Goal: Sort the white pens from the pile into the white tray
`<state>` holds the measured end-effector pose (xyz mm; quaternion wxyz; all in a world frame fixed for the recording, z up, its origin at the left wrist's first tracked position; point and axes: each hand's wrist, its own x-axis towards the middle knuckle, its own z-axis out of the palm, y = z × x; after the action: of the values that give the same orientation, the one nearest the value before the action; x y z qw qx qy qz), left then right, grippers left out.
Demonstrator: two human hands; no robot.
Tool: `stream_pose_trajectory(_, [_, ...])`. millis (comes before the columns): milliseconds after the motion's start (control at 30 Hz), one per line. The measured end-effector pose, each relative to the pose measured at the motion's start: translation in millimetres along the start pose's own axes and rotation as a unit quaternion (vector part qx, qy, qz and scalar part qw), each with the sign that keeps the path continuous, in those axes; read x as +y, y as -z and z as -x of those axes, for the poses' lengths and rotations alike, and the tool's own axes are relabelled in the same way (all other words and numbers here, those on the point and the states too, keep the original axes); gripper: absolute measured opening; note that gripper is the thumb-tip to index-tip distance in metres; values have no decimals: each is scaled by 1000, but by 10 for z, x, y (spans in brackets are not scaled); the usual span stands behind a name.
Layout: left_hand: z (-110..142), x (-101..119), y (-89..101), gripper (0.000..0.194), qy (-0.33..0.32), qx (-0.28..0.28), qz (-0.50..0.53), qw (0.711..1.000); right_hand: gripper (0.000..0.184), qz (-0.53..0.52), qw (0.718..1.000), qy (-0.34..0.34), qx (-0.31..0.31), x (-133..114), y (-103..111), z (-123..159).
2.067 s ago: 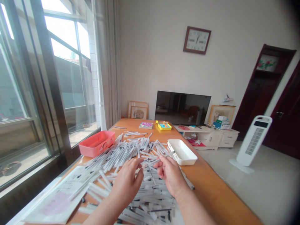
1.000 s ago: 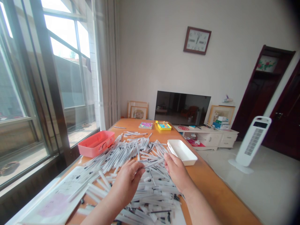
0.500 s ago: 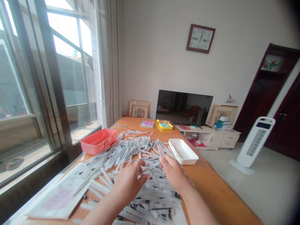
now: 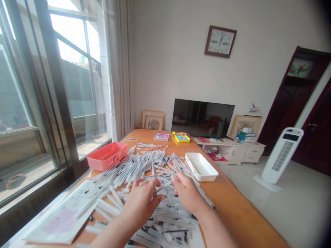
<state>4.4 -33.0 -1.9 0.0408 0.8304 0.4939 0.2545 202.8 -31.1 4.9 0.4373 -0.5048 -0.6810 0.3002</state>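
A large heap of thin white pen tubes (image 4: 144, 168) with black tips covers the middle of the orange wooden table (image 4: 240, 213). Both hands are over this heap. My right hand (image 4: 186, 193) pinches one white tube (image 4: 162, 187) at its upper end, and the tube slants down towards my left hand (image 4: 141, 202). The curled fingers of my left hand lie on the pens, and I cannot tell whether they grip that tube.
A coral-red plastic box (image 4: 107, 157) stands left of the heap, and a white tray (image 4: 204, 178) right of it. A printed paper sheet (image 4: 64, 217) lies at the near left. A book and a yellow box sit at the far end, beside a window and a low cabinet.
My right hand has moved down and left over the heap and now pinches a tube. My left hand has shifted slightly. The view has tilted a little.
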Motion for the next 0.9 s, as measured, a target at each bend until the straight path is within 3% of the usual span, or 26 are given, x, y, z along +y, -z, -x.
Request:
stream_pose_trajectory(133, [3, 32, 36, 23, -15, 19, -12, 1000, 43, 3, 1000, 8, 1, -19, -4, 14])
stream_pose_trajectory(267, [10, 18, 16, 34, -24, -5, -2, 1000, 43, 7, 1000, 22, -4, 0, -7, 12])
stream_pose_trajectory(367, [5, -2, -32, 21, -12, -5, 4, 1000, 43, 13, 1000, 14, 3, 20, -15, -2])
stream_pose_trajectory(500, [-6, 1, -18, 19, 1, 21, -5, 1000, 43, 15, 1000, 8, 9, 19, -8, -1])
stream_pose_trajectory(633, [-3, 15, 12, 37, -21, 2, -3, 1000, 43, -7, 1000, 7, -5, 7, -4, 11])
stream_pose_trajectory(900, [-2, 10, -10, 20, -4, 28, 9, 1000, 44, -5, 1000, 2, 4, 17, -17, 6])
